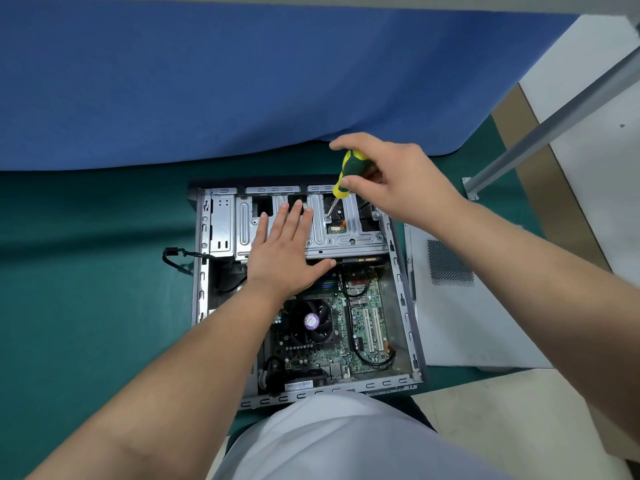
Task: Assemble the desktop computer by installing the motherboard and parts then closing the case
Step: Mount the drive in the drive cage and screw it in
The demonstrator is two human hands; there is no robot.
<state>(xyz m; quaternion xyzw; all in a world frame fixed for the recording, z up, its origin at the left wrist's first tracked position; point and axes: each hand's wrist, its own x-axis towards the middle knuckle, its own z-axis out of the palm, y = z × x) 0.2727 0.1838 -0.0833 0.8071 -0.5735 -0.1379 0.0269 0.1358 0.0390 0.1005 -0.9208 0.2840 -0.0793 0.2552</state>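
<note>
An open desktop case (401, 299) lies on its side on a green mat. Inside it sits the green motherboard (367, 327) with a black CPU fan (311, 322). A silver metal drive cage (346, 237) spans the far end of the case. My left hand (287, 251) presses flat on that cage with straight fingers. My right hand (391, 178) grips a yellow and green screwdriver (348, 173), whose tip stands on a screw in the cage.
The grey side panel (460, 299) with a vent grille lies to the right of the case. A black cable (176, 259) hangs out of the case's left side. A blue cloth (242, 81) covers the far area. A metal bar (554, 126) slants at upper right.
</note>
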